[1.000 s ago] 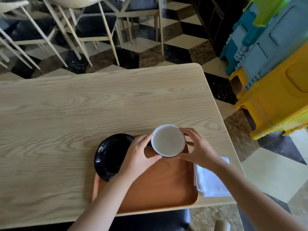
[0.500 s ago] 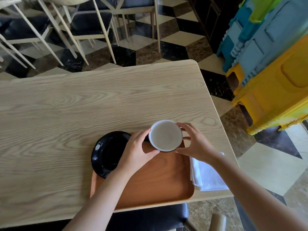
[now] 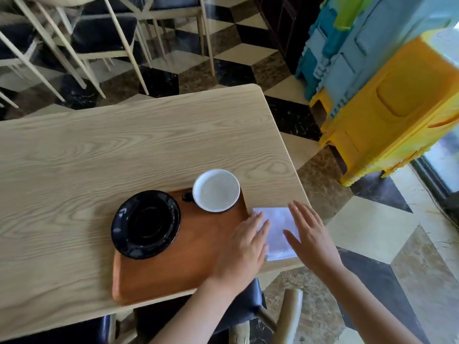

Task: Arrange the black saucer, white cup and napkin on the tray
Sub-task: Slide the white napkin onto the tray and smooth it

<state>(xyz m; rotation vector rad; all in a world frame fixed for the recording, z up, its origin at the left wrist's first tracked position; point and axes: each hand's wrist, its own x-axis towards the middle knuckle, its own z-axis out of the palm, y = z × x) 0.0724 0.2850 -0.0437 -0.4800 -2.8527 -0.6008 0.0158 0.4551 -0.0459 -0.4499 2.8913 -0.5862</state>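
Head view: white cup (image 3: 215,190) at tray (image 3: 173,264) far right corner, black saucer (image 3: 146,224) overlapping left rim. Napkin (image 3: 278,232) on table beside tray, partly hidden by blurred left hand (image 3: 244,249); right hand (image 3: 311,234) spread, both holding nothing.

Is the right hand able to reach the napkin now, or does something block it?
Probably yes. The right hand is open at the napkin, which lies bare on the table beside the tray.

Both forearms bare, no sleeves, rings or watch.
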